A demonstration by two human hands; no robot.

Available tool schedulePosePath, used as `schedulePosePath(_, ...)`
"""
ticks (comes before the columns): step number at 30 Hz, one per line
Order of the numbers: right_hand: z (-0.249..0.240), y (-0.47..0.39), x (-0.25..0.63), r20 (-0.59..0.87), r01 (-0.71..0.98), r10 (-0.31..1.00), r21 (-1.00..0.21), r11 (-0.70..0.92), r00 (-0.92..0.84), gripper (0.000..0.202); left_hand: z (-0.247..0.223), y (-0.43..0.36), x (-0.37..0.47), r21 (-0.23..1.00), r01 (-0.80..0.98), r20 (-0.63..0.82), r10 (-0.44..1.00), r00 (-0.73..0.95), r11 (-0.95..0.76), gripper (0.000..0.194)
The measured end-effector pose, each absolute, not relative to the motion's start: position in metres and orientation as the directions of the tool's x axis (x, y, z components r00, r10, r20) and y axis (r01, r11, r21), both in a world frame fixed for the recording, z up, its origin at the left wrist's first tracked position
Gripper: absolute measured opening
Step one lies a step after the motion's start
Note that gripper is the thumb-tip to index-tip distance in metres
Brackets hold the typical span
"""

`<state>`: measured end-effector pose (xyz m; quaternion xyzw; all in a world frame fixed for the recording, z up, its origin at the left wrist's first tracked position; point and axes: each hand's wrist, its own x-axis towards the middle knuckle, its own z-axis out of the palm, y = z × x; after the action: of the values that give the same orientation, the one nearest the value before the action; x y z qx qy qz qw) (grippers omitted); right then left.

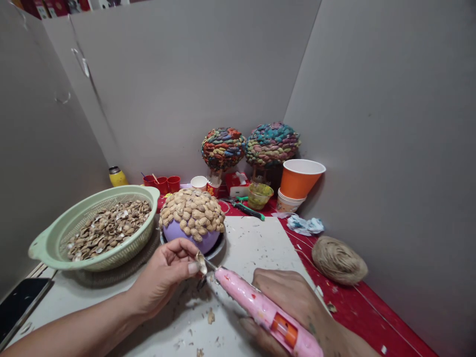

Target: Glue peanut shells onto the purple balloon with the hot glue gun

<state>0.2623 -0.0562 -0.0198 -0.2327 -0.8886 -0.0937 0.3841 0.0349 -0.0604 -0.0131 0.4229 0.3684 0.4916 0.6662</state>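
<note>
Light: even, soft, from overhead — fairly bright.
Shadows: faint, under the left hand (163, 275).
Glare: none.
Focus: sharp ahead of hands; right hand (297, 307) slightly blurred.
Edges: wide-angle bending — walls splay.

Pink glue gun (266, 312), purple ball (193, 237), pale green colander (48, 243), orange cup (299, 179).

Craft corner: shell-covered balls (223, 148), cups (299, 179).
</note>
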Motion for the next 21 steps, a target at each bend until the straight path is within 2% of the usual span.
schedulePosePath(13, -0.0189, -0.0544, 0.2625, 0.734, 0.472, 0.324, -0.005, 0.882, -0.598, 0.03, -0.011, -0.0614, 0.0341, 0.92, -0.37, -0.05, 0.973, 0.224, 0.132, 0.021)
schedulePosePath(21, -0.0272, -0.0557, 0.2653, 0.727, 0.449, 0.351, -0.066, 0.891, -0.589, 0.025, -0.0112, -0.0612, 0.0339, 0.924, -0.361, -0.051, 0.978, 0.203, 0.123, 0.024)
